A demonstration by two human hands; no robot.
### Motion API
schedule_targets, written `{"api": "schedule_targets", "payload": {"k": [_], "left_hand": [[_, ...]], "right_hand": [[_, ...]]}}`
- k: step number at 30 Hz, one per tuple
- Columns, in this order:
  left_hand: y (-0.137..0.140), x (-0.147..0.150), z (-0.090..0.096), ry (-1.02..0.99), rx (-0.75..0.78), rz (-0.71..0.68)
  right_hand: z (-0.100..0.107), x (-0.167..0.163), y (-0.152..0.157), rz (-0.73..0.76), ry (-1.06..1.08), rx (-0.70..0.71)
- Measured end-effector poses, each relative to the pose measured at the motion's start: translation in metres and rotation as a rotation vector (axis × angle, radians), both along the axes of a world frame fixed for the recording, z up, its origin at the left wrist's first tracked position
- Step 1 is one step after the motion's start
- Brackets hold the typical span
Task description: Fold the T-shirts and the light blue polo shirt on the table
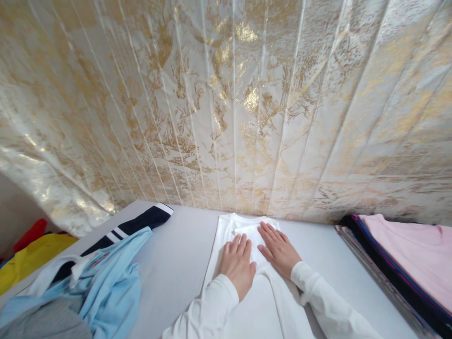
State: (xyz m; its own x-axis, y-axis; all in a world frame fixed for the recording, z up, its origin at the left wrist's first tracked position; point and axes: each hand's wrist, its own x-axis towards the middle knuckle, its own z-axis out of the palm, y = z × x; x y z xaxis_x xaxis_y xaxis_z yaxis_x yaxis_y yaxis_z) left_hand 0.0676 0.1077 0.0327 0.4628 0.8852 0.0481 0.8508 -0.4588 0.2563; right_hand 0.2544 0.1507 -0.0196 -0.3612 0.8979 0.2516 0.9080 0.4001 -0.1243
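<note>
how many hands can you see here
2. The left hand lies palm down on the white garment; the right hand lies palm down on it too, slightly farther from the camera. No other hand shows.

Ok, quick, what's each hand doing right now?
Left hand: open, flat on the white garment, no grip seen.
Right hand: open, also flat on it, no grip seen.

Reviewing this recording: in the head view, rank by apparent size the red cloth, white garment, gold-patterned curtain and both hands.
Largest to smallest:
1. Gold-patterned curtain
2. White garment
3. Left hand and right hand: too alike to rank
4. Red cloth
</note>
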Motion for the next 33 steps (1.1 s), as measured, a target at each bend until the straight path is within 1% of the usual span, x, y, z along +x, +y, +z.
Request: {"api": "schedule_targets", "payload": {"k": [2,4,7,9,11,13,16,18,21,24,27,30,33], "left_hand": [[-0.004,-0.002,0.009,0.039,-0.023,-0.008],[-0.007,-0.005,0.019,0.064,-0.03,-0.054],[-0.007,-0.01,0.03,0.059,-0.031,-0.136],[-0.004,-0.012,0.032,0.046,-0.031,-0.165],[-0.001,-0.014,0.033,0.026,-0.026,-0.181],[0.001,-0.013,0.034,-0.001,-0.013,-0.191],[-0.001,-0.009,0.037,-0.037,0.012,-0.191],[-0.005,-0.003,0.036,-0.075,0.031,-0.201],[-0.013,0.006,0.028,-0.165,0.038,-0.29],[-0.02,0.012,0.018,-0.184,-0.025,-0.385],[-0.024,0.013,0.013,-0.151,-0.086,-0.411],[-0.026,0.011,0.015,-0.135,-0.085,-0.416],[-0.026,0.01,0.016,-0.125,-0.083,-0.421]], "right_hand": [[-0.001,-0.001,0.001,-0.021,-0.037,-0.012],[0.0,-0.001,0.001,-0.028,-0.037,-0.004],[-0.001,-0.001,-0.002,0.007,0.032,0.058],[-0.002,0.001,-0.003,0.018,0.134,0.123],[-0.002,0.007,0.0,-0.009,0.261,0.177],[-0.001,0.018,0.007,-0.049,0.358,0.196],[0.004,0.039,0.026,-0.082,0.411,0.189],[0.007,0.053,0.04,-0.08,0.417,0.173],[0.011,0.063,0.058,-0.029,0.412,0.12],[0.011,0.063,0.069,0.022,0.392,0.081],[0.01,0.06,0.075,0.06,0.353,0.066],[0.013,0.059,0.076,0.072,0.292,0.077],[0.021,0.054,0.07,0.063,0.231,0.116]]}}
